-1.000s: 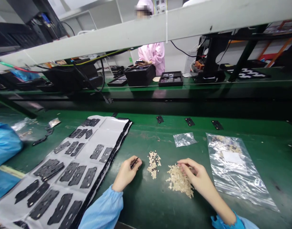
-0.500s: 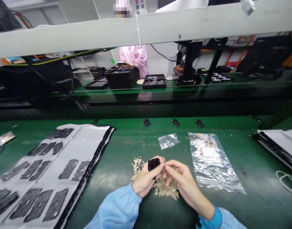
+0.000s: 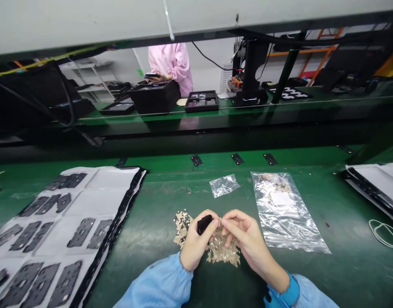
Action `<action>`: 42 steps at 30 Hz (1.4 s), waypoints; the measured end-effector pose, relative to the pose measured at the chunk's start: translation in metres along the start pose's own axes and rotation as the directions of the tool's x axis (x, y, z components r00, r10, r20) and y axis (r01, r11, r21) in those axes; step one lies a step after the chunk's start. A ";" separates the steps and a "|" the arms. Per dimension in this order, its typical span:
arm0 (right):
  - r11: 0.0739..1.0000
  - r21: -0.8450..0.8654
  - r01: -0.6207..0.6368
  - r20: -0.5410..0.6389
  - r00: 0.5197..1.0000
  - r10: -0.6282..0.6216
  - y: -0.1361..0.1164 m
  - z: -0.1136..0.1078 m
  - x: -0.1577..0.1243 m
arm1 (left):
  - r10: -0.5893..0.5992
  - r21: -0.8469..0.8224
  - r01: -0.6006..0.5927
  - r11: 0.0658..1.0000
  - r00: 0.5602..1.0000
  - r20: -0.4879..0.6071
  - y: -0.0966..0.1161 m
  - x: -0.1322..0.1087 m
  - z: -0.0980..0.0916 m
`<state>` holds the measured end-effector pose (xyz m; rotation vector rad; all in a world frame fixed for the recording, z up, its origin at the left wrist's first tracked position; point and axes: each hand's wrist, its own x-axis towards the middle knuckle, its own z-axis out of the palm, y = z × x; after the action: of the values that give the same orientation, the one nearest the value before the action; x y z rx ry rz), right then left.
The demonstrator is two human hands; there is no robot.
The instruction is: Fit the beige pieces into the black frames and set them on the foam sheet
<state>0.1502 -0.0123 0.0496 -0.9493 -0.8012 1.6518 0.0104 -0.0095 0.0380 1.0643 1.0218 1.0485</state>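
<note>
My left hand (image 3: 198, 241) is closed around a small black plate-like part (image 3: 204, 224), which shows between thumb and fingers. Facing it, my right hand (image 3: 246, 235) is pinched, its thumb and fingertips meeting close to the left fingertips; whatever it grips is too small to make out. Beneath the hands lies a heap of small beige pieces (image 3: 223, 252) with shiny spots. Another pile of beige and dark pieces (image 3: 182, 226) sits just left of my left hand.
A white sheet with a black border (image 3: 114, 179) holds several black plates at left. Clear bags (image 3: 294, 226) (image 3: 224, 185) lie ahead and right. Three black plates (image 3: 237, 159) rest along the back strip. A white cord loop (image 3: 384, 233) is far right. A person in pink (image 3: 170, 66) stands beyond.
My view has tilted down and shifted slightly. The black part in my left hand has turned to a steeper angle. Both hands stay together over the heap.
</note>
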 end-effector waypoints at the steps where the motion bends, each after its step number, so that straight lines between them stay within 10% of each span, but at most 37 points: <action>1: 1.000 -0.008 0.000 -0.008 1.000 0.000 0.000 -0.001 0.000 | 0.027 0.069 -0.027 0.997 1.000 0.003 0.001 0.000 -0.001; 7: 0.999 -0.047 -0.024 0.023 0.999 0.026 0.001 -0.004 0.000 | 0.200 0.358 -0.191 0.914 0.980 0.011 0.010 -0.002 -0.002; 25: 0.964 -0.265 0.033 0.007 0.999 -0.032 0.005 -0.003 0.001 | 0.220 0.410 -0.197 0.891 0.975 -0.010 0.013 0.000 -0.004; 30: 0.829 -0.512 0.227 0.009 0.966 -0.259 0.010 -0.003 -0.002 | 0.227 0.404 -0.187 0.895 0.972 -0.054 0.007 0.002 -0.005; 42: 0.578 -0.721 0.381 0.239 0.921 -0.308 0.005 -0.008 -0.003 | 0.208 0.428 -0.161 0.889 0.976 -0.065 0.002 -0.001 -0.002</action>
<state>0.1556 -0.0161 0.0425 -1.1801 -1.7136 0.9786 0.0075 -0.0097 0.0396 1.4925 1.2925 1.0734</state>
